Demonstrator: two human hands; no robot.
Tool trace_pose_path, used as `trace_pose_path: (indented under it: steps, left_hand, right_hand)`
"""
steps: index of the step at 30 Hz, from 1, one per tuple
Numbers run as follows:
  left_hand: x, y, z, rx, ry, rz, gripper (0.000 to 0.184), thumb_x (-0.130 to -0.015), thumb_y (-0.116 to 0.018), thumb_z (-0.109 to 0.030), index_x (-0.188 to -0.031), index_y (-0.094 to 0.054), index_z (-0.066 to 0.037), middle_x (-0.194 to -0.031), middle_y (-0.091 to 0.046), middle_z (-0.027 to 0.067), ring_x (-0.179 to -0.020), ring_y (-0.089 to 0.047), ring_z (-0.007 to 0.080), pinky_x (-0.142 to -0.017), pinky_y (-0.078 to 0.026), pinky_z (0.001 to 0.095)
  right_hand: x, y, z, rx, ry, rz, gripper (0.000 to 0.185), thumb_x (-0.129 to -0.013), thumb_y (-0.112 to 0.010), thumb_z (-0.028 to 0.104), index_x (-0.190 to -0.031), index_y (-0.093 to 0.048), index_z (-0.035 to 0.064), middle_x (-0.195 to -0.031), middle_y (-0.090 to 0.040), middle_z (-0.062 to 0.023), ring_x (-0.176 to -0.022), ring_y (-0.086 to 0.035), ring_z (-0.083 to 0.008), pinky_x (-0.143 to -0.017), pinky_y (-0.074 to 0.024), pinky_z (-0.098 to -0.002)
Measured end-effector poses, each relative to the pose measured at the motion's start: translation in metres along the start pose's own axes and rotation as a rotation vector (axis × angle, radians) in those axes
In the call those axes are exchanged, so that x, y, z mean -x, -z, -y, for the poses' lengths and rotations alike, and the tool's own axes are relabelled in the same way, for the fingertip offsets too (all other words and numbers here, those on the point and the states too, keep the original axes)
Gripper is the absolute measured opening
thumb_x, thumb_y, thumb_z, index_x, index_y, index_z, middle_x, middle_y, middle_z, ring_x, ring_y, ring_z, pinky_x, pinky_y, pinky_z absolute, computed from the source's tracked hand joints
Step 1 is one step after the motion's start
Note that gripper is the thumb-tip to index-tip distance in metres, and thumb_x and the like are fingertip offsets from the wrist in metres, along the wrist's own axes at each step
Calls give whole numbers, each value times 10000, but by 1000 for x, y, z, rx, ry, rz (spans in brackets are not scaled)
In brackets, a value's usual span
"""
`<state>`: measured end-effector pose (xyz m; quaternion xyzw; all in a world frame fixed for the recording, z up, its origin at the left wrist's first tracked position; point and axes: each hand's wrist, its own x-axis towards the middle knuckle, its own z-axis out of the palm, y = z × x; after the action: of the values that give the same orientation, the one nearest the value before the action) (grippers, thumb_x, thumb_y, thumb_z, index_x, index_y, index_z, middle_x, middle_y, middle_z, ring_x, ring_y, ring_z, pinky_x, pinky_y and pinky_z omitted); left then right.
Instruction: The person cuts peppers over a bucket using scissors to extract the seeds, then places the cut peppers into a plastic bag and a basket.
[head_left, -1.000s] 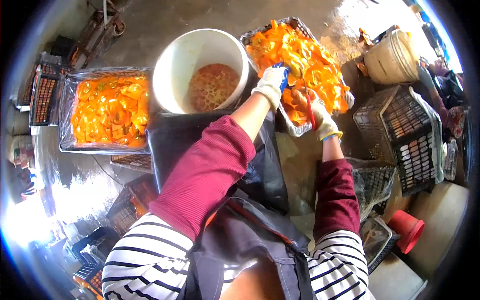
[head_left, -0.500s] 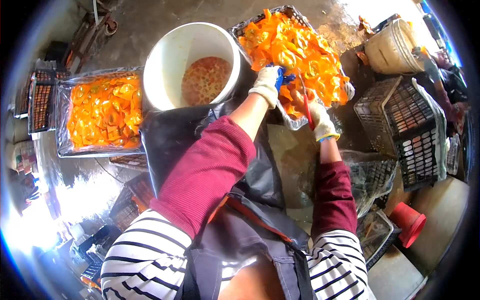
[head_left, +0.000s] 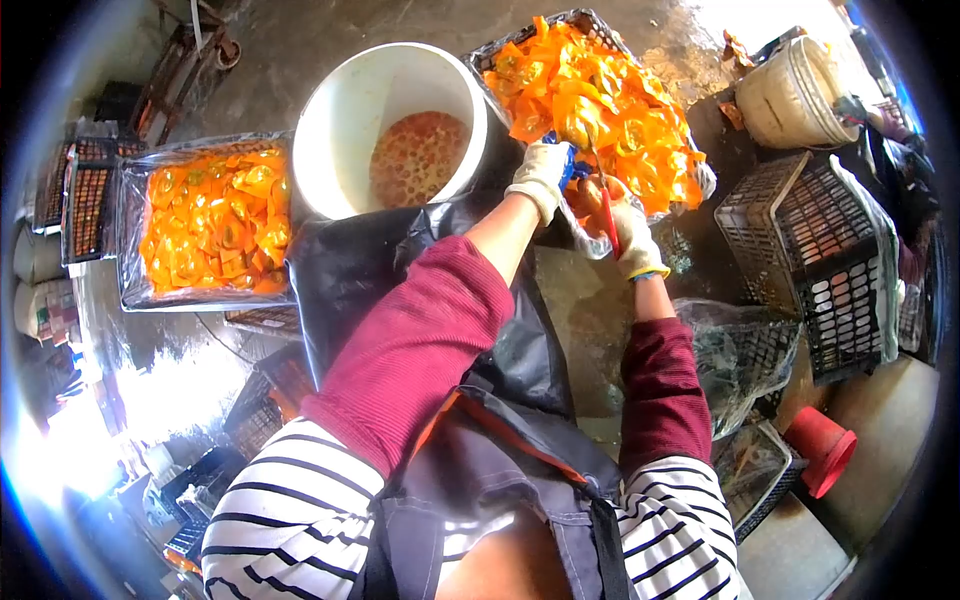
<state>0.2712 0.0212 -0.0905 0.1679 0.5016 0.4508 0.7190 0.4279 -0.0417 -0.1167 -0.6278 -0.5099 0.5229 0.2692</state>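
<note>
My left hand (head_left: 543, 178), in a whitish glove with blue fingers, is closed at the near edge of a crate (head_left: 586, 238) heaped with bright orange pieces (head_left: 640, 125). These are thin and angular, some with round, glossy middles. An orange piece (head_left: 577, 118) stands at the left fingertips; exactly how they grip it is hidden. My right hand (head_left: 632, 232), also gloved, is closed on red-handled scissors (head_left: 609, 218). Their blades point away from me, beside the left fingers and against the orange pieces. Both hands are close together over the crate's near corner.
A white bucket (head_left: 325, 120) with reddish, bubbly liquid stands left of my hands. Farther left is a lined crate (head_left: 130, 285) of similar orange pieces. Black crates (head_left: 835, 270), a red container (head_left: 818, 450) and a dirty white bucket (head_left: 780, 100) are on the right.
My left hand has shifted slightly right and down, and the scissors have moved slightly left. The whole view has shifted a little. Both hands remain at the crate.
</note>
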Motion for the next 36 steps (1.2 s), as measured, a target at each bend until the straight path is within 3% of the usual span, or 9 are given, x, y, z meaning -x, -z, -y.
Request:
trace_pose_path:
  steps: [5, 7, 9, 12, 15, 23, 27, 32, 36]
  left_hand:
    - [-10, 4, 9, -120, -80, -6, 228, -877, -501, -73, -1091, -569, -36, -911, -637, 100, -707, -641, 214, -614, -538, 303]
    - [-29, 12, 30, -203, -137, -24, 211, -860, -504, -122, -1029, -591, -31, -897, -646, 131, -738, -644, 251, -634, -524, 335]
    - [-64, 26, 60, -347, -195, -62, 236, -837, -498, -188, -953, -615, -19, -891, -652, 190, -798, -644, 314, -676, -500, 383]
    - [-74, 37, 63, -401, -190, -87, 279, -822, -492, -229, -918, -628, -5, -914, -650, 237, -867, -639, 355, -724, -481, 408]
    - [-67, 36, 52, -319, -110, -120, 275, -816, -508, -228, -912, -626, 2, -861, -660, 208, -802, -637, 359, -686, -484, 410]
    - [-20, 19, 23, -721, -17, -217, 295, -808, -523, -259, -906, -628, -1, -857, -645, 205, -804, -621, 323, -717, -468, 399]
    - [-48, 34, 42, -573, 9, -225, 306, -804, -509, -252, -941, -636, -10, -929, -643, 223, -891, -620, 340, -768, -469, 400]
    - [-21, 19, 19, -961, -11, -174, 340, -801, -477, -224, -1014, -634, -9, -1059, -620, 242, -1020, -594, 364, -852, -468, 413]
    - [-15, 17, 10, -1059, -2, -170, 359, -811, -461, -220, -1056, -629, -18, -1110, -601, 235, -1065, -571, 364, -887, -458, 425]
  right_hand:
    - [11, 1, 23, 112, -2, -73, 380, -842, -612, 407, -1050, -623, 89, -815, -666, -140, -748, -642, -208, -637, -475, -358]
    - [0, 17, -16, 209, 159, 199, 542, -853, -629, 385, -1286, -443, 117, -1168, -533, -184, -998, -587, -214, -832, -474, -347]
    - [-6, 21, -18, 221, 198, 279, 576, -882, -601, 359, -1362, -397, 115, -1260, -529, -184, -1017, -588, -222, -849, -484, -354]
    - [-7, -9, 30, -140, -136, -10, 379, -846, -602, 414, -1049, -620, 94, -872, -671, -157, -805, -650, -263, -680, -483, -382]
    - [-15, -3, 32, 286, -88, -31, 312, -874, -629, 317, -989, -598, 29, -815, -662, -80, -705, -618, -167, -642, -493, -313]
    - [-37, 2, 12, 94, 4, 101, 396, -832, -612, 355, -1089, -593, 54, -974, -650, -184, -880, -626, -257, -771, -472, -375]
    - [-34, 16, 20, 168, -192, 131, 378, -813, -646, 342, -1054, -615, 52, -911, -657, -170, -856, -623, -220, -757, -472, -361]
    - [-42, 22, 17, 205, 131, 199, 406, -800, -672, 381, -1029, -636, 48, -942, -647, -168, -855, -604, -227, -770, -460, -346]
    - [-44, 26, 30, 301, 108, 286, 441, -825, -676, 345, -1143, -599, 50, -1030, -654, -65, -890, -581, -149, -766, -469, -310]
